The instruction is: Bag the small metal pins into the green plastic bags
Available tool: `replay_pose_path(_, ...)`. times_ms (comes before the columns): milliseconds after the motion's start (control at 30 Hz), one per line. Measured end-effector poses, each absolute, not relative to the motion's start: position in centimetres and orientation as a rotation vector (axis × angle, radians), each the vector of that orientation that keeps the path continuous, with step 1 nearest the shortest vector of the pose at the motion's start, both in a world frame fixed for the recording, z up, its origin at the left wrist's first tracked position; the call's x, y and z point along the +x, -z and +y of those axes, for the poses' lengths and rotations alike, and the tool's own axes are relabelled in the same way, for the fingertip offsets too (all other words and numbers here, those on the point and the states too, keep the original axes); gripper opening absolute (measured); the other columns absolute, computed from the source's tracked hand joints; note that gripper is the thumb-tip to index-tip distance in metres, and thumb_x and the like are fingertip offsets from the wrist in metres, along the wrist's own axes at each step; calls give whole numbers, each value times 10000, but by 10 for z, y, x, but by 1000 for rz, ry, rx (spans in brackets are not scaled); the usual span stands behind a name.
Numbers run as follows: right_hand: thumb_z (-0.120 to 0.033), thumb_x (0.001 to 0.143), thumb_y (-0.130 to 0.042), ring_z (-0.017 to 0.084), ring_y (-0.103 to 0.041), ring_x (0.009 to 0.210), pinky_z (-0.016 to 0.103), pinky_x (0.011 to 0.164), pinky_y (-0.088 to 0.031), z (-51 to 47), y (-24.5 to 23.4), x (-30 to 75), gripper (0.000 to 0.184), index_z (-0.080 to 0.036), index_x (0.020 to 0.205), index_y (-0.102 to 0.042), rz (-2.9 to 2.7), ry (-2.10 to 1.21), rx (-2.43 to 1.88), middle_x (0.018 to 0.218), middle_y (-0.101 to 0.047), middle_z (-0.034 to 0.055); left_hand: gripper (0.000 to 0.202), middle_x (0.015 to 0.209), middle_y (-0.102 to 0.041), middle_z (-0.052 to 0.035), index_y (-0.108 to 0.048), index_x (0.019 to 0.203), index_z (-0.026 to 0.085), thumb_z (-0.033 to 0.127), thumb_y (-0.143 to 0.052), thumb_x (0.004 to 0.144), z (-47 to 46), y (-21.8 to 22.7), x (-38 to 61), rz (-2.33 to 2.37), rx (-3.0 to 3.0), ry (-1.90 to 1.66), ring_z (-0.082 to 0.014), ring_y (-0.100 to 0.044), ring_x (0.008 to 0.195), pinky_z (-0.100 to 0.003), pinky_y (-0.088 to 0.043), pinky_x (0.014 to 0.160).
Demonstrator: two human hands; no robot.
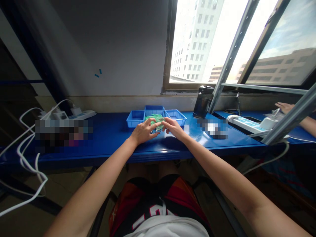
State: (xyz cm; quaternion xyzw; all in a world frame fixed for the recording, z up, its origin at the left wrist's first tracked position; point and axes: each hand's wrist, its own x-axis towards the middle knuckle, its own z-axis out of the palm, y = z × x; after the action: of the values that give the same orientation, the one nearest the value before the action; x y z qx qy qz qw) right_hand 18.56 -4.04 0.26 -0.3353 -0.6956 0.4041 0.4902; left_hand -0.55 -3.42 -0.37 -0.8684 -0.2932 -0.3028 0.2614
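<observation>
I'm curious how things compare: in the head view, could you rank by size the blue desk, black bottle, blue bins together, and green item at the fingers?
Largest to smallest:
Blue desk
Blue bins together
Black bottle
Green item, judging by what shows; fingers cover part of it

Bins [135,123] at centre of desk [111,138], far side. Plastic bundle [158,118] at their near side, between the hands [143,132]. Bottle [202,102] right of bins, window [197,42] behind. Power strip [84,115] left of bins; second strip [247,124] right of bottle.

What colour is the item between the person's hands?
The item is green, seen best in the head view.
</observation>
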Motion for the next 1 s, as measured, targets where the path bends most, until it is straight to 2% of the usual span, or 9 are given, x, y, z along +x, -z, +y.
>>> replay_pose_path(133,-437,753,-552,67,-465,444,183,389,-349,-39,-2,187,392,-122,986,-574,-1647,-922,-851,567,-505,-37,376,1202,-473,-102,-498,1196,235,356,-491,840,-33,2,-8,-919,-2358,817,-175,-580,871,-272,-500,678)
replay_pose_path(333,-431,752,-554,52,-403,403,182,389,-326,-39,-1,186,410,-134,1034,-569,-1707,-888,-890,513,-446,-68,255,1042,-595,-58,-570,1069,218,202,-404,877,-32,4,-8,-885,-2424,725,-160,-575,943,-206,-473,683)
replay_pose_path(500,-393,798,-464,65,-447,438,182,402,-340,-37,2,187,332,-169,1028,-549,-1710,-844,-982,581,-458,-50,244,953,-626,-47,-581,1020,214,143,-414,858,-34,3,-6,-897,-2436,713,-163,-584,916,-203,-460,652)
replay_pose_path(600,-268,793,-389,76,-477,503,200,464,-384,-34,5,188,270,-172,974,-564,-1689,-718,-1046,691,-512,-14,223,928,-635,-47,-584,1018,204,166,-430,861,-35,2,-6,-945,-2424,683,-166,-596,883,-204,-453,636)
replay_pose_path(667,-186,734,-399,87,-495,583,227,572,-428,-33,6,188,267,-172,933,-578,-1728,-611,-1029,795,-548,8,214,934,-635,-49,-583,1023,199,204,-428,876,-34,2,-7,-981,-2416,694,-168,-602,874,-206,-449,633)
replay_pose_path(767,-138,662,-444,113,-517,706,265,704,-433,-35,4,189,268,-171,879,-597,-1847,-498,-966,918,-557,29,223,956,-635,-50,-581,1022,194,250,-405,897,-31,3,-10,-1029,-2431,748,-167,-611,865,-211,-447,644)
replay_pose_path(900,-134,659,-439,114,-513,699,261,688,-428,-40,2,188,261,-171,858,-603,-1898,-536,-951,919,-546,26,264,971,-639,-56,-577,993,182,306,-356,917,-28,4,-11,-1082,-2470,780,-173,-623,847,-222,-444,648)
replay_pose_path(1000,-157,680,-465,122,-509,700,250,659,-421,-41,2,188,245,-169,893,-586,-1894,-563,-967,858,-554,19,313,912,-654,-69,-570,941,172,357,-318,924,-28,4,-9,-1144,-2479,771,-187,-633,820,-230,-437,626)
